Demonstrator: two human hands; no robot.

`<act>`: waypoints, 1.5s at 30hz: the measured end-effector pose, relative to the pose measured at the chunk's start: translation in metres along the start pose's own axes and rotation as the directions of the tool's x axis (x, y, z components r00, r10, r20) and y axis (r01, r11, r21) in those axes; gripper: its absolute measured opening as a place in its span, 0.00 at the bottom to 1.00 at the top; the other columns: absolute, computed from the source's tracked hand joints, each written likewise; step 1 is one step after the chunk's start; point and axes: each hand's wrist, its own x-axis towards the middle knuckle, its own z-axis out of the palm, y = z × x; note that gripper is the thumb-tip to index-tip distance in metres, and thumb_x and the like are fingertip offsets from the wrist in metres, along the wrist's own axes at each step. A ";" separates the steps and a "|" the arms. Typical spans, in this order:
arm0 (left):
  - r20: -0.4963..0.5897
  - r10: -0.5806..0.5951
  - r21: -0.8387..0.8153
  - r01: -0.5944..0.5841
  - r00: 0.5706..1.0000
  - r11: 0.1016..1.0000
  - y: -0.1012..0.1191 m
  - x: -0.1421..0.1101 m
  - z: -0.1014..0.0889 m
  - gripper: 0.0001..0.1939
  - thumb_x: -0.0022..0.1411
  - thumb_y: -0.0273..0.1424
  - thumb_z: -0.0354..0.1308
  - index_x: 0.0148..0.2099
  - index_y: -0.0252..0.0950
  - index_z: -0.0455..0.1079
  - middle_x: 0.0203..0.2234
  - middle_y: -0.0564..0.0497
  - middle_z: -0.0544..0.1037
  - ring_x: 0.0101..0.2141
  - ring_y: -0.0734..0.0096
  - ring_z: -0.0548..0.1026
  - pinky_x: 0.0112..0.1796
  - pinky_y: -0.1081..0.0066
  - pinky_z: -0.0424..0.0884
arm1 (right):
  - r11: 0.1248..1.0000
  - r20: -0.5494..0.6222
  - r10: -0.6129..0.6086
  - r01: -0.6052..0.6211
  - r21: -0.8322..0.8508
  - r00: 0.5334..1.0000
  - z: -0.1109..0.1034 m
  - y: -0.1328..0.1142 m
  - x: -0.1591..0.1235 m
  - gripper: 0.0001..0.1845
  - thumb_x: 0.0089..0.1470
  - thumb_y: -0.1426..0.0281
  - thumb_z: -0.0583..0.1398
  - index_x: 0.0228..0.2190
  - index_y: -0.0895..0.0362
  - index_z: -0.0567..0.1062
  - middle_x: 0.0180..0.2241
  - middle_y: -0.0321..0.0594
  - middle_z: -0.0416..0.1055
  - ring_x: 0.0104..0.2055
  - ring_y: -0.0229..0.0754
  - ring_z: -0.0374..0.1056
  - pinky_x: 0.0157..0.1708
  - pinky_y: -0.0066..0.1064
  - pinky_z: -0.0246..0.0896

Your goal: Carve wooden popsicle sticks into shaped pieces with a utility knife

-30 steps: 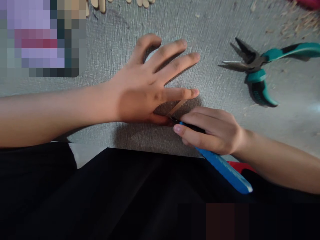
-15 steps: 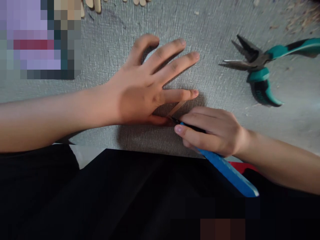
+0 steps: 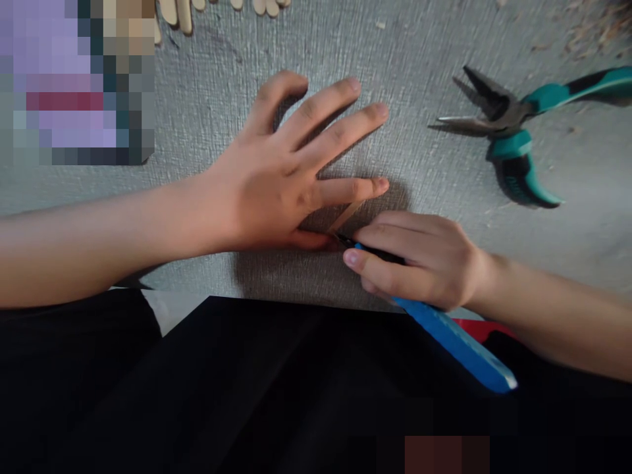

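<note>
My left hand lies on the grey textured table with its fingers spread. Between its index finger and thumb a thin wooden strip slants across the tabletop. One end runs under the index finger, which seems to press on it; the other comes near the thumb tip. My right hand is closed around a utility knife with a long blue handle. The knife's dark tip meets the strip's near end beside my left thumb. How far the blade reaches into the wood cannot be made out.
Long-nose pliers with teal and black handles lie with jaws apart at the right. Several wooden craft sticks show at the top edge. Wood shavings are scattered at the top right. A blurred-out object covers the upper left.
Both hands, the strip and the knife keep almost the same pose. The view has shifted slightly, and the knife's handle end sits a little further right.
</note>
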 end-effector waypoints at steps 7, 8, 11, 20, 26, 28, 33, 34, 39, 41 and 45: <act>-0.075 0.058 0.056 -0.054 0.996 0.997 -0.002 0.000 0.003 0.45 0.76 0.62 0.59 0.82 0.44 0.57 0.82 0.28 0.56 0.79 0.18 0.60 0.67 0.19 0.64 | 1.000 0.016 -0.003 0.003 -0.013 1.000 0.000 0.001 -0.001 0.06 0.76 0.73 0.61 0.52 0.53 0.75 0.36 0.37 0.76 0.38 0.44 0.73 0.37 0.34 0.70; -0.068 0.054 0.059 -0.051 0.996 0.997 -0.002 0.000 0.003 0.44 0.77 0.62 0.59 0.82 0.44 0.57 0.82 0.28 0.56 0.79 0.19 0.60 0.67 0.20 0.64 | 1.000 0.018 0.000 0.001 -0.010 1.000 0.000 0.001 -0.001 0.06 0.77 0.73 0.61 0.52 0.53 0.75 0.36 0.37 0.76 0.38 0.44 0.74 0.37 0.34 0.70; -0.038 0.039 0.054 -0.037 0.999 0.998 -0.001 0.001 0.003 0.43 0.77 0.60 0.61 0.81 0.45 0.57 0.82 0.28 0.56 0.80 0.19 0.59 0.68 0.22 0.63 | 1.000 -0.002 -0.011 0.011 0.010 1.000 0.000 0.000 0.001 0.06 0.76 0.75 0.60 0.51 0.55 0.74 0.35 0.38 0.76 0.37 0.45 0.73 0.35 0.35 0.70; -0.071 0.005 0.043 -0.002 0.997 0.999 0.002 0.001 0.004 0.41 0.79 0.60 0.55 0.81 0.44 0.58 0.82 0.31 0.58 0.79 0.23 0.61 0.68 0.25 0.62 | 0.999 -0.014 -0.034 0.034 0.004 0.999 -0.002 0.003 -0.002 0.10 0.75 0.75 0.61 0.55 0.57 0.75 0.37 0.42 0.78 0.37 0.47 0.75 0.34 0.37 0.74; -0.039 -0.067 -0.032 0.066 0.997 0.997 0.008 0.000 0.004 0.43 0.75 0.58 0.63 0.80 0.40 0.61 0.84 0.33 0.56 0.81 0.29 0.57 0.75 0.30 0.55 | 0.996 -0.081 -0.075 0.071 -0.052 0.994 -0.007 0.002 -0.004 0.10 0.72 0.75 0.65 0.53 0.57 0.78 0.35 0.40 0.79 0.37 0.47 0.77 0.32 0.36 0.76; -0.073 -0.059 -0.042 0.057 0.996 0.998 0.008 0.000 0.006 0.43 0.76 0.56 0.64 0.80 0.38 0.61 0.83 0.30 0.58 0.81 0.28 0.58 0.74 0.30 0.55 | 0.991 -0.117 -0.115 0.106 -0.083 0.987 -0.009 0.000 -0.004 0.08 0.74 0.75 0.63 0.51 0.54 0.78 0.35 0.39 0.80 0.36 0.45 0.76 0.32 0.36 0.77; -0.089 -0.061 -0.035 0.058 0.994 0.998 0.008 0.001 0.008 0.45 0.75 0.60 0.64 0.80 0.38 0.61 0.83 0.31 0.58 0.81 0.30 0.58 0.75 0.31 0.55 | 0.992 -0.021 -0.090 0.088 -0.095 0.996 -0.009 -0.003 0.000 0.08 0.73 0.75 0.64 0.51 0.55 0.78 0.34 0.38 0.80 0.34 0.44 0.76 0.31 0.35 0.75; -0.079 -0.065 -0.040 0.062 0.995 0.997 0.008 0.001 0.008 0.46 0.75 0.60 0.64 0.80 0.38 0.61 0.84 0.31 0.57 0.82 0.30 0.57 0.76 0.32 0.54 | 0.993 -0.020 -0.077 0.074 -0.090 0.997 -0.008 -0.003 0.000 0.08 0.72 0.75 0.64 0.51 0.56 0.77 0.33 0.39 0.79 0.34 0.44 0.75 0.30 0.35 0.74; -0.042 -0.145 -0.022 0.144 0.988 0.989 0.015 -0.005 0.006 0.55 0.73 0.62 0.65 0.82 0.27 0.56 0.82 0.24 0.57 0.81 0.22 0.57 0.76 0.27 0.55 | 0.998 -0.087 -0.011 0.006 -0.065 0.996 -0.003 0.000 -0.003 0.09 0.72 0.71 0.64 0.52 0.56 0.77 0.33 0.39 0.79 0.31 0.44 0.73 0.30 0.37 0.73; -0.064 -0.176 -0.002 0.176 0.982 0.984 0.020 -0.010 0.006 0.56 0.75 0.63 0.60 0.82 0.22 0.53 0.81 0.19 0.57 0.79 0.17 0.60 0.72 0.25 0.62 | 0.998 -0.102 0.050 -0.052 -0.018 0.994 -0.003 0.001 -0.005 0.10 0.70 0.72 0.65 0.52 0.53 0.77 0.35 0.39 0.81 0.31 0.44 0.73 0.30 0.37 0.73; 0.075 -0.183 -0.067 0.188 0.980 0.980 0.034 -0.019 -0.002 0.49 0.82 0.56 0.48 0.83 0.20 0.44 0.84 0.19 0.46 0.80 0.18 0.55 0.75 0.26 0.59 | 0.981 -0.191 0.149 -0.122 0.148 0.970 -0.003 0.003 -0.004 0.15 0.66 0.74 0.66 0.52 0.50 0.78 0.36 0.37 0.82 0.31 0.44 0.77 0.31 0.37 0.75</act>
